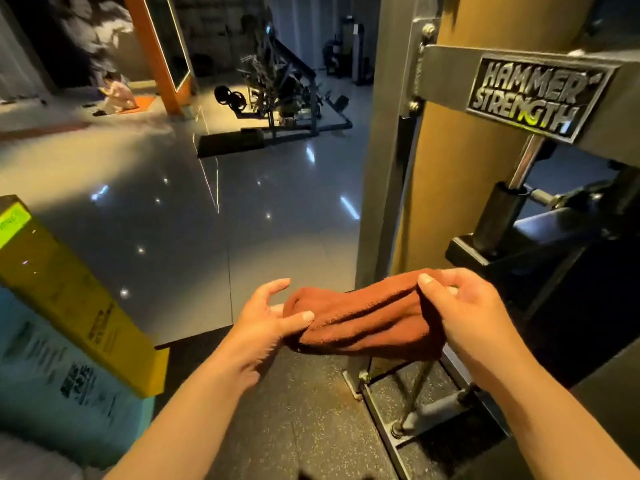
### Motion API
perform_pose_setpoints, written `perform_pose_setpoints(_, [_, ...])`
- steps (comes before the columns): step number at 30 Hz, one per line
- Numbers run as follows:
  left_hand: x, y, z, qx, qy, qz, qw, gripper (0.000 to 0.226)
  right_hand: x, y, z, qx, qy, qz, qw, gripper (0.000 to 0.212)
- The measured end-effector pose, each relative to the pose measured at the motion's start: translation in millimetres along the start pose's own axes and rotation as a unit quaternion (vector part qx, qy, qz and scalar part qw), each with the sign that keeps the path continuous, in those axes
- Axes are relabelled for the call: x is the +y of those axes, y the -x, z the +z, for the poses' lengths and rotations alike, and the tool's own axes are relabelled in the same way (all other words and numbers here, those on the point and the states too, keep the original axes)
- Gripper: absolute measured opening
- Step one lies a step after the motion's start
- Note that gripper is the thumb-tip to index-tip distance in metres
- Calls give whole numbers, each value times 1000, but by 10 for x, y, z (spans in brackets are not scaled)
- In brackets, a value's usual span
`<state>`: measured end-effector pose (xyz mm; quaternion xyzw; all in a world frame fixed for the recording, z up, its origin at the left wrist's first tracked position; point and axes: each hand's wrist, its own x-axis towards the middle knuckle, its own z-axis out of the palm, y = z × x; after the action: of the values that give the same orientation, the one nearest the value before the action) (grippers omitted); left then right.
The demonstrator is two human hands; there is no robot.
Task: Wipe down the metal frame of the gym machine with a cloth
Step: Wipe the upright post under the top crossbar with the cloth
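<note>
A rust-brown cloth (363,315) is stretched between my two hands, low in the middle of the view. My left hand (268,315) pinches its left end with the thumb while the other fingers spread apart. My right hand (464,306) grips its right end. Just behind the cloth rises the gym machine's grey metal upright (384,161), with a tan panel beside it and a crossbar bearing a "Hammer Strength" plate (533,98). The cloth hangs in front of the upright's lower part; I cannot tell whether it touches.
The machine's base bars and bolts (415,407) lie on the speckled rubber mat under my right arm. A yellow and teal box (69,306) stands at the left. Glossy tiled floor stretches ahead to another black machine (280,95). A person crouches at the far left (116,97).
</note>
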<state>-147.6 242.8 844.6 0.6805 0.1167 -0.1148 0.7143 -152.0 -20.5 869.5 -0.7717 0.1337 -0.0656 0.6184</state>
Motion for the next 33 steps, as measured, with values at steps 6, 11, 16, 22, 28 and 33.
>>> perform_pose_setpoints(6, [360, -489, -4, 35, -246, 138, 959, 22, -5, -39, -217, 48, 5, -20, 999, 29])
perform_pose_setpoints(11, [521, -830, 48, 18, -277, 171, 945, 8, -59, -91, -273, 24, 17, -33, 999, 17])
perform_pose_setpoints(16, [722, -1130, -27, -133, -250, 155, 946, 33, -60, -158, -282, -9, 140, -4, 990, 53])
perform_pose_setpoints(22, [838, -1623, -35, -155, -362, 232, 889, 10, 22, -189, -35, 145, 277, -27, 949, 10])
perform_pose_setpoints(28, [796, -1919, 107, -286, -354, 218, 864, 24, 39, -94, 252, 204, 167, 67, 962, 12])
perform_pose_setpoints(33, [492, -1647, 510, -375, -327, 179, 849, 27, -1, 70, 656, 222, 89, 104, 965, 12])
